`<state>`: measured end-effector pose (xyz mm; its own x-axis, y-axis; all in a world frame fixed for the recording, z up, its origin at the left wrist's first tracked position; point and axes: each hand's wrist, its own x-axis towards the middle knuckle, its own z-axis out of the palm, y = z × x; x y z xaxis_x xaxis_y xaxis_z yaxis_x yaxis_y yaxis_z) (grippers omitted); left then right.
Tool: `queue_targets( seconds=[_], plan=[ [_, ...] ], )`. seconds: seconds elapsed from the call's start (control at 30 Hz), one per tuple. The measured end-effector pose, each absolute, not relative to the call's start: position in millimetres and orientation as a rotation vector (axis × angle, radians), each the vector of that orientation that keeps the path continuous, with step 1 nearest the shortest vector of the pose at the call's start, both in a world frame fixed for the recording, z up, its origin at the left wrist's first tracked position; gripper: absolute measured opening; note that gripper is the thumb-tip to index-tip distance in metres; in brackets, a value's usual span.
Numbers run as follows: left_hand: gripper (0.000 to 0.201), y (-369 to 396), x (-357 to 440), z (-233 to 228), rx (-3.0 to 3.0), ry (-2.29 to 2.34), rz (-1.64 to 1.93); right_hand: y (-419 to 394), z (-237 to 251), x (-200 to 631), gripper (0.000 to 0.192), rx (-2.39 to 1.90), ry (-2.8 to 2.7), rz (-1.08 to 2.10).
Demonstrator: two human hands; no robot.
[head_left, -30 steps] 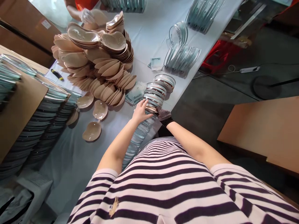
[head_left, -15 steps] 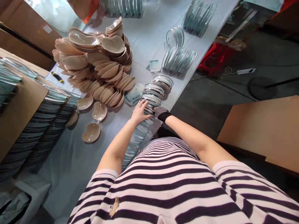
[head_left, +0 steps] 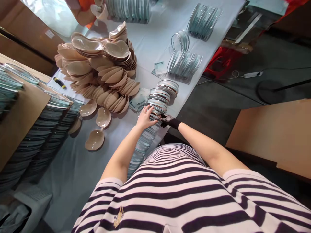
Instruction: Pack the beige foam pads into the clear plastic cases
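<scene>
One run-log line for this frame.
left hand: on clear shell stack | right hand: gloved, gripping stack | nearby: beige cup pile

This looks like a small packing workshop or factory floor — not a home. A long tabletop [head_left: 155, 35] covered in a pale cloth carries goods in bulk: a big heap of beige silicone cups [head_left: 99, 74], many nested rows of clear plastic shells [head_left: 186, 63], and small printed packets [head_left: 138, 103]. Tall stacks of packed clear cases [head_left: 46, 126] stand on the left beside sheets of brown cardboard [head_left: 21, 110]. More cardboard lies on the right over a bare grey concrete floor [head_left: 218, 100], where a power strip [head_left: 252, 74] trails its cable. A second person [head_left: 85, 9] works at the far end — the same goods before them.
</scene>
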<state>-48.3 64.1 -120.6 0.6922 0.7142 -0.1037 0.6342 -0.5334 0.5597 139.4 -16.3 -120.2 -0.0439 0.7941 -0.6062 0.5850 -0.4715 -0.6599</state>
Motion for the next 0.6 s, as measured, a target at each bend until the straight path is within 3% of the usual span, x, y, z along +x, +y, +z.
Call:
queue_targets(
  seconds=[0.1, 0.2, 0.33, 0.6],
  plan=[
    [0.074, 60, -48, -120, 2.379, 1.041, 0.269, -29, -122, 145, 0.039, -2.007, -1.399, 1.537],
    [0.057, 58, -49, -121, 2.414, 1.027, 0.304, -25, -126, 140, 0.030, -2.247, -1.547, 1.367],
    [0.055, 56, -49, -122, 2.438, 1.001, 0.309, -3, -126, 130, 0.022, -2.324, -1.630, 1.230],
    [0.043, 56, -47, -114, 2.469, 0.968, 0.298, -25, -127, 130, 0.035, -2.186, -1.424, 1.352]
  ],
)
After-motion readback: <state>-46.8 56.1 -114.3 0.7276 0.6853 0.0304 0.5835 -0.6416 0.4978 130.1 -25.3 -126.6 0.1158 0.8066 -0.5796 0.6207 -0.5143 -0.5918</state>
